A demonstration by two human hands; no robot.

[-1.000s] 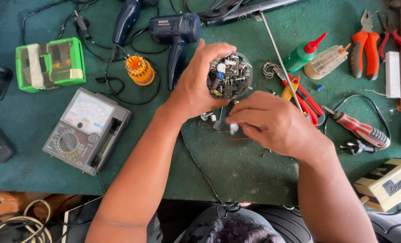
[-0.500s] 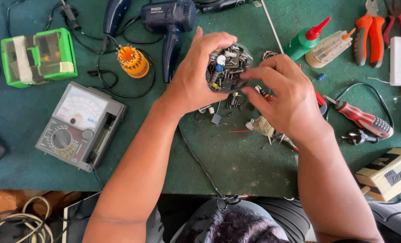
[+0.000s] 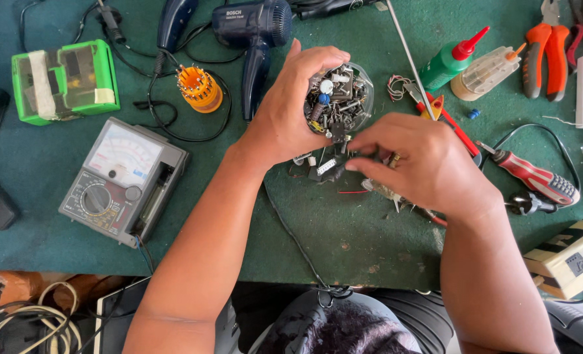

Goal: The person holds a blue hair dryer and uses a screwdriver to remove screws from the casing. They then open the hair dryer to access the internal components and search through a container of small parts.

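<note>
- While the left hand [image 3: 290,111] grips a small clear round container [image 3: 340,101] from the side, fingers curled over its top rim and thumb below, the container tilts its open mouth toward the camera above the green table mat [image 3: 344,229].
- Inside it sits a dense jumble of small electronic parts (capacitors, tiny dark chips, bent metal legs).
- The right hand [image 3: 426,164] is just beside the container's lower edge, fingertips [image 3: 357,152] pinched together at the rim; whether they clamp a part I cannot tell.
- A few loose components [image 3: 321,167] lie on the mat directly under the 2 hands.
- Left of the forearm rests a grey analog multimeter [image 3: 122,180], with an orange screwdriver-bit holder [image 3: 200,88] above it.
- A dark blue hot-air gun [image 3: 255,29] lies just behind the left hand.
- To the right, well apart, lie a red-handled screwdriver [image 3: 534,177] and a green glue bottle [image 3: 450,62].
</note>
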